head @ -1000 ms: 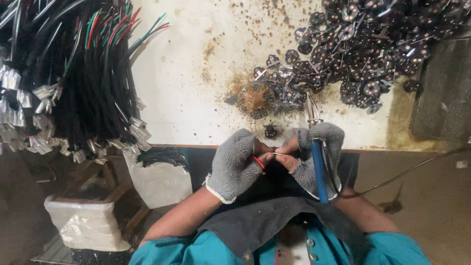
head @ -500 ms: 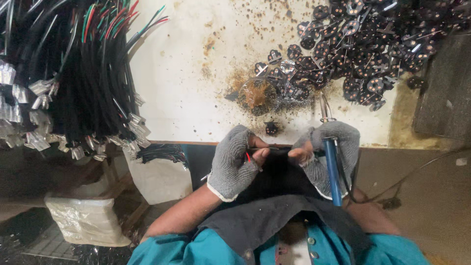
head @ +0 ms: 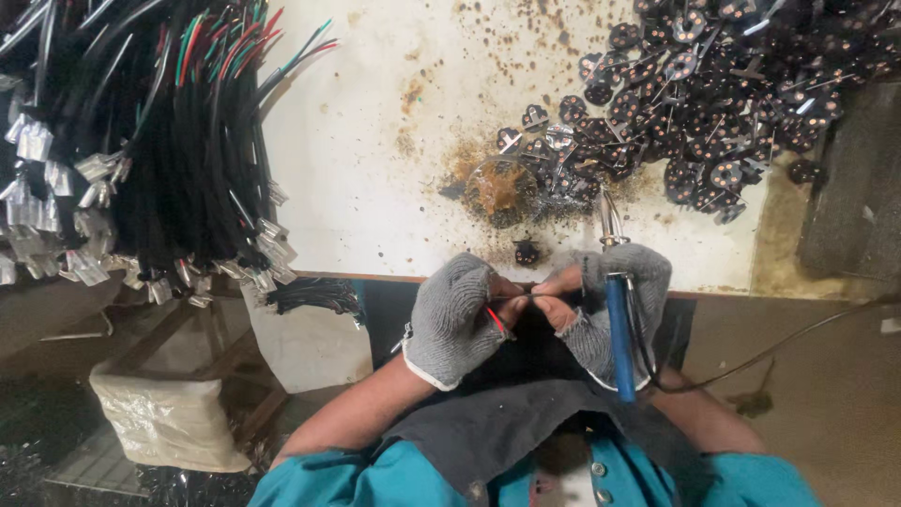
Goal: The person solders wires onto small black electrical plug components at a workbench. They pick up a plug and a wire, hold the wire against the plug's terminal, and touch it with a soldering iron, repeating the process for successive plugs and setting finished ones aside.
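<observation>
Wire (head: 511, 299), one thin lead with red insulation, pinched between left hand (head: 455, 319) and right hand (head: 605, 305) at the bench edge (head: 375, 278); likely light, floppy, best held near the stripped end. Right hand also clasps one blue soldering iron (head: 619, 333). Dark round parts (head: 713, 103): too many to count. One black cable bundle (head: 141, 141) left.

Stained white bench (head: 394, 188) — black discs (head: 713, 103), wire bundles (head: 150, 160).

place: electronics workshop | signs: stained bench (head: 394, 188); wire bundles (head: 160, 160); soldering iron (head: 618, 324); heap of small black parts (head: 713, 103)
</observation>
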Demonstrator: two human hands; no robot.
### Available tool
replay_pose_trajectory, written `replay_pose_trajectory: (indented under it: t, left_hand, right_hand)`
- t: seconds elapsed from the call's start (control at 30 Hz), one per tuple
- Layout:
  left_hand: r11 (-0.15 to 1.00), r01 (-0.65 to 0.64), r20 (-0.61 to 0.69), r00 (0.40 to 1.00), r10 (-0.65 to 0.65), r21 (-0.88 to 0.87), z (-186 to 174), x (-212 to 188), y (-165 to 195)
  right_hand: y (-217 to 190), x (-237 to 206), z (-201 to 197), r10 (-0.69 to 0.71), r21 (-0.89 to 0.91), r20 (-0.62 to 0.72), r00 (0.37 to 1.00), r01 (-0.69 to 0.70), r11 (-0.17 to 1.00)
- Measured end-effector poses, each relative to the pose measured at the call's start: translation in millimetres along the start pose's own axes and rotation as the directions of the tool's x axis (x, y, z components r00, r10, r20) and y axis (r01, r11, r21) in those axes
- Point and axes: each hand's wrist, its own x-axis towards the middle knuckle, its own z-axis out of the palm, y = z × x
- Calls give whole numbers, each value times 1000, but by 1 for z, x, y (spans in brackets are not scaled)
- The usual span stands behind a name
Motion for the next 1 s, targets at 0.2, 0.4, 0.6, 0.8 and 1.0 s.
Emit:
replay_pose_trajectory:
  t: [0.2,0.4,0.6,0.8,1.0]
  left_hand:
    - [975,-136,-73,986,150,175,-8,6,-1]
    - [965,122,-253,965,-60,234,-39,42,-24]
    - [953,233,-241,953,-184,192,-33,55,-29]
    - [925,222,-254,956,-144,308,-29,59,-26]
    - [931,200,-267,956,-118,307,-24,55,-27]
  right_hand:
    - [-11,8,2,-89,29,3,996,89,996]
    - [-28,35,-7,-337,-564,-108,935,222,796]
    - [-22,46,0,-546,-481,-133,827,428,765]
    - [-16,48,-4,-637,-515,-55,769,525,678]
    - [-17,47,-2,-545,-535,-46,837,440,721]
